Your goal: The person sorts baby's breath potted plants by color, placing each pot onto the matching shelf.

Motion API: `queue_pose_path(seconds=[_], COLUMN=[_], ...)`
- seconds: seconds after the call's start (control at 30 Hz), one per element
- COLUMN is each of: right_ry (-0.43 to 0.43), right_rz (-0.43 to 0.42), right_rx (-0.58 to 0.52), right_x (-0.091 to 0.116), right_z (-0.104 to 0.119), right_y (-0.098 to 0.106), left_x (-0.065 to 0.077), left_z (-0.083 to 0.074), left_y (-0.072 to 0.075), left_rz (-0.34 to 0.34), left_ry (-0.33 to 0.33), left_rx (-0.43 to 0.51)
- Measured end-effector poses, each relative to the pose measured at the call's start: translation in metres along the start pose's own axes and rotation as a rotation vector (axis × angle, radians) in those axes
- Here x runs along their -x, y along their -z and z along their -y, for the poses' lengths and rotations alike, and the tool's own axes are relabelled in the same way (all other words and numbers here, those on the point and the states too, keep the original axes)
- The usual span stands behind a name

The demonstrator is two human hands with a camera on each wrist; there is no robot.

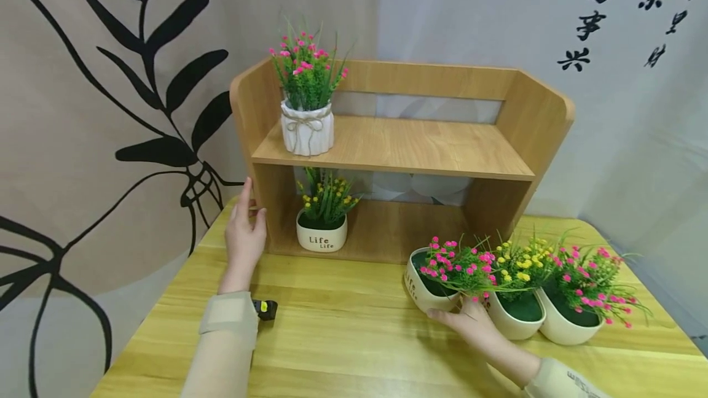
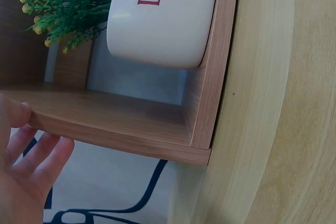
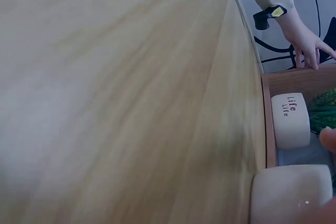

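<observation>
Head view, left hand [image 1: 245,237] gripping shelf edge [image 1: 243,134]

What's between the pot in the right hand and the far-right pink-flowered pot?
A yellow-flowered pot, beside the held pot, as the head view shows.

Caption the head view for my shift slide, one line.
Left hand touching the shelf, right hand gripping a pink-flowered pot beside a yellow-flowered one.

Cream pot [image 1: 423,293], pink flowers [image 1: 460,266]; tan wood-grain shelf [image 1: 420,147]
</observation>
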State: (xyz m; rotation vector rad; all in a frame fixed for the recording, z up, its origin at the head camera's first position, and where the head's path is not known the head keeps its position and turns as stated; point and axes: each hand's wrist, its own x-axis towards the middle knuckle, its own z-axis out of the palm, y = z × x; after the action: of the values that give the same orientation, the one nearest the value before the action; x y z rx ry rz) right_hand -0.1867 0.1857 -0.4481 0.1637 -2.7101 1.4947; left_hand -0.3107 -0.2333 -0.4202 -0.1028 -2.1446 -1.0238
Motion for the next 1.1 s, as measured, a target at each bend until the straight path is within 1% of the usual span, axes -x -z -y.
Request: queue_pose_path(seconds=[0.07, 0.17, 0.23, 0.27, 0.3, 0.37, 0.47, 0.5, 0.53, 0.57, 0.6, 0.8, 0.83, 0.97, 1.1], right_ry=[0.007, -0.010, 0.001, 0.009, 0.044, 0.073, 0.055, 0.042, 0.007, -0.010, -0.012, 0.083, 0.097, 0.119, 0.145], right_rz=[-0.014, -0.030, -0.052, -0.060, -0.069, -0.078, -0.094, -0.100, -0.099, -0.102, -0.110, -0.154, -0.162, -0.169, -0.148], right_rx=[-0.038, -0.089, -0.128, -0.158, -0.189, -0.243, -0.208, -0.180, -0.148, -0.122, -0.110, -0.151, -0.134, -0.114, -0.100], right_x=[-0.004, -0.010, -0.015, -0.017, -0.020, -0.025, -0.029, -0.030, -0.031, -0.031, -0.032, -0.034, -0.034, -0.034, -0.038], right_z=[0.000, 0.001, 0.001, 0.001, 0.000, -0.002, -0.006, -0.007, -0.008, -0.008, -0.008, -0.011, -0.012, -0.015, -0.016], right_y=[-0.004, -0.010, -0.013, -0.015, -0.017, -0.020, -0.023, -0.023, -0.024, -0.024, -0.024, -0.023, -0.023, -0.023, -0.021], left_x=[0.000, 0.000, 0.000, 0.000, 0.000, 0.000, 0.000, 0.000, 0.000, 0.000, 0.000, -0.001, -0.001, -0.001, 0.000], left_z=[0.000, 0.000, 0.000, -0.001, -0.001, -0.001, 0.000, 0.000, 0.000, 0.001, 0.001, 0.001, 0.001, 0.001, 0.000], left_y=[0.000, 0.001, 0.001, 0.002, 0.002, 0.002, 0.002, 0.001, 0.001, 0.001, 0.001, -0.001, -0.001, -0.001, 0.001], left_rz=[-0.001, -0.002, -0.005, -0.006, -0.006, -0.007, -0.006, -0.006, -0.007, -0.008, -0.008, -0.010, -0.008, -0.003, -0.004], left_ry=[-0.007, -0.015, -0.017, -0.018, -0.020, -0.023, -0.028, -0.029, -0.030, -0.030, -0.031, -0.038, -0.039, -0.038, -0.022], left_rx=[-0.003, -0.004, -0.005, -0.005, -0.004, -0.005, 0.000, 0.001, 0.003, 0.006, 0.008, 0.013, 0.012, 0.011, 0.007])
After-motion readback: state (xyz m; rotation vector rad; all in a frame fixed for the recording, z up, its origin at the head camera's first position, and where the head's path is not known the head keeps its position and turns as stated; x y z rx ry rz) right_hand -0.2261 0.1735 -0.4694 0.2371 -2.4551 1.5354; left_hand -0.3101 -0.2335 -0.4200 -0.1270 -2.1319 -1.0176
